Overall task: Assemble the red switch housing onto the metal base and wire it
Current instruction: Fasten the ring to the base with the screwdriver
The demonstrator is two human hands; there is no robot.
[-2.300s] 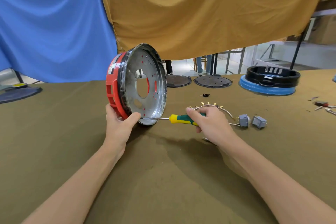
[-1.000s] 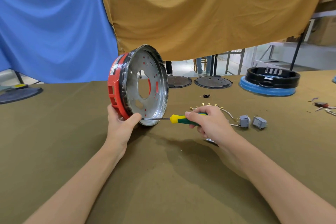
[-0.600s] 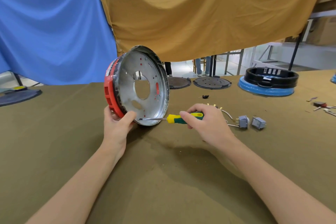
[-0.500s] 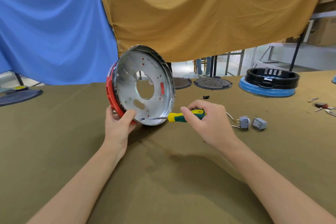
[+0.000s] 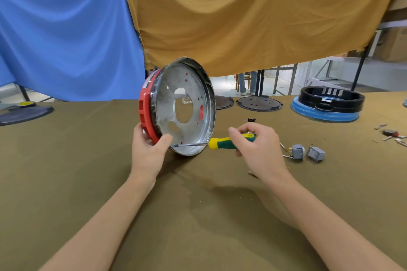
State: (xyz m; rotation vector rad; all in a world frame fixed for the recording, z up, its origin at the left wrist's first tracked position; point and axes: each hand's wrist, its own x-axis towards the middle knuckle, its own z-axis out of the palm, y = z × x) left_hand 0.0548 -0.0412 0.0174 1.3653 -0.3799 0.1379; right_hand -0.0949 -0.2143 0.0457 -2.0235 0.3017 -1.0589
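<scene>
red switch housing [image 5: 147, 116] and metal base [image 5: 184, 106], gripped on edge by the left hand [image 5: 148, 149], could roll if the screwdriver [image 5: 222, 143] pinched in the right hand [image 5: 257, 149] slips off its screw.

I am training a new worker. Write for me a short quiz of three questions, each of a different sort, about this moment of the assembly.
1. True or false: the metal base lies flat on the table.
2. The right hand holds: A) a switch B) a screwdriver C) nothing.
3. Fill in: the left hand grips the lower rim where the red housing meets the ____ base.

Key: 1 false, it stands on edge; 2 B; 3 metal.
</scene>
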